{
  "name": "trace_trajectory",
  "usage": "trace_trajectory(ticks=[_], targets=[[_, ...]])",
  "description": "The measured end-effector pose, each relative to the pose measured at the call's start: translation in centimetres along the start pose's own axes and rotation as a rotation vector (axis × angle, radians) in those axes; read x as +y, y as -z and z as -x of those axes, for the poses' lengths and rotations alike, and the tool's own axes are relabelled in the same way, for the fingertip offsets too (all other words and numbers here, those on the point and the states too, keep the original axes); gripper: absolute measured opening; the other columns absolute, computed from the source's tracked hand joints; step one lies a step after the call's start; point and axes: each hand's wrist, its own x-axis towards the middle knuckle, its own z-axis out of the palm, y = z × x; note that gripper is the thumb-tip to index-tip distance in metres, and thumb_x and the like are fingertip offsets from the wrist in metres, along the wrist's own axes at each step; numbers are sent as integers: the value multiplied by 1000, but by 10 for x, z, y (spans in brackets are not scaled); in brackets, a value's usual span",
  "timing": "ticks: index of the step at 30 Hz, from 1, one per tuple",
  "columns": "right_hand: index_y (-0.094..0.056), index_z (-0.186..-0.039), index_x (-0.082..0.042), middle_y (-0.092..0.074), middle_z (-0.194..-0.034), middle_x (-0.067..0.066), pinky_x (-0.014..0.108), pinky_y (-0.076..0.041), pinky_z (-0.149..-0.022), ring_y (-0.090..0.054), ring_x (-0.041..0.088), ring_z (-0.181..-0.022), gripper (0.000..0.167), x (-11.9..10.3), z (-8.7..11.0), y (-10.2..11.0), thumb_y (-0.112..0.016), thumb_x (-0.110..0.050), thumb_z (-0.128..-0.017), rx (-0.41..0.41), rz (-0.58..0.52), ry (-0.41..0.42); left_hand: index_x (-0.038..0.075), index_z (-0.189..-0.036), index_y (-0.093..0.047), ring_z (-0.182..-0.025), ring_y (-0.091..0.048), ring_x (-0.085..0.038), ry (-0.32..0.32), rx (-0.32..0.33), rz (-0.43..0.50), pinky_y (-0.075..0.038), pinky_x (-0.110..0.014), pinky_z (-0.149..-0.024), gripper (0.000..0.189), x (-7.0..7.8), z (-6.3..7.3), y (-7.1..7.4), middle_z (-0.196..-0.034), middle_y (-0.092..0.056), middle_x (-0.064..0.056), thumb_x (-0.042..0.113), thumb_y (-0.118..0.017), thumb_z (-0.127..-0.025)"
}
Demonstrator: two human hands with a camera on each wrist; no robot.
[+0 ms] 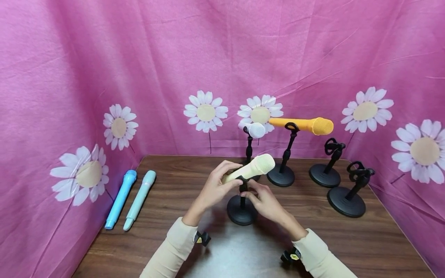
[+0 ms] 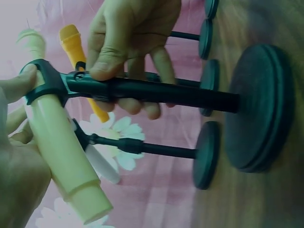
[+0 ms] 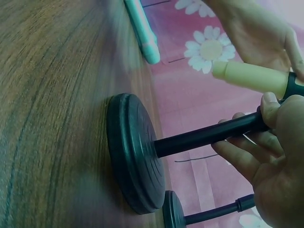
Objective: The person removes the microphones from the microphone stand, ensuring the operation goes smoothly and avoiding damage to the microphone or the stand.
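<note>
A pale yellow microphone (image 1: 252, 167) sits tilted in the clip of a black desk stand (image 1: 242, 210), its mesh head toward the upper right in the head view. My left hand (image 1: 213, 187) grips the microphone's body, the thumb against the clip (image 2: 50, 83) in the left wrist view. The clip's ring goes round the handle (image 2: 66, 147). Just under the clip, my right hand (image 1: 265, 200) holds the stand's pole (image 3: 204, 137) between thumb and fingers. The stand's round base (image 3: 135, 152) rests on the wooden table.
Behind stand a white microphone (image 1: 256, 130) and an orange microphone (image 1: 306, 125) on black stands. Two stands (image 1: 325, 175) (image 1: 346, 200) without microphones are at the right. Blue (image 1: 121, 199) and mint (image 1: 140, 200) microphones lie at the left. A pink curtain (image 1: 167, 58) surrounds the table (image 1: 167, 193).
</note>
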Motion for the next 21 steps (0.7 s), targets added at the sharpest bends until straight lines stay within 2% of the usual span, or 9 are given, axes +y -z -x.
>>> trace_trajectory(ticks=[6, 9, 13, 18, 21], targets=[[-67, -124, -9, -80, -109, 13, 32, -65, -85, -73, 10, -102, 25, 0, 0, 0, -73, -12, -100, -5, -17, -4, -7, -135, -65, -101, -60, -9, 19, 65, 192, -53, -17, -86, 47, -10, 7, -6, -124, -63, -22, -7, -79, -90], [-67, -126, -6, -79, -108, 12, 32, -65, -84, -73, 11, -101, 28, 0, -1, 0, -74, -11, -99, 1, -29, 5, -10, -134, -63, -103, -62, -11, 15, 96, 266, -53, -17, -91, 47, -14, 9, -9, -125, -61, -23, -9, -78, -90], [-69, -123, -12, -77, -109, 4, 29, -64, -81, -72, 11, -103, 25, 0, -1, 0, -75, -11, -98, 20, -28, 13, -11, -134, -62, -108, -62, -16, 22, 126, 351, -55, -18, -94, 46, -19, 12, -14, -127, -61, -13, -2, -79, -92], [-70, -123, -17, -72, -113, -5, 27, -62, -80, -72, 13, -109, 27, -1, -1, 1, -76, -10, -98, 40, 5, 14, -9, -137, -56, -113, -62, -10, 43, 160, 447, -55, -20, -97, 44, -26, 20, -22, -128, -61, 2, 4, -72, -99], [-69, -124, -18, -71, -115, -4, 28, -62, -81, -72, 15, -110, 29, -2, -1, 0, -76, -8, -98, 36, 7, 9, 0, -136, -58, -118, -60, -9, 34, 203, 526, -49, -22, -103, 39, -33, 24, -27, -128, -63, 4, 0, -67, -98]])
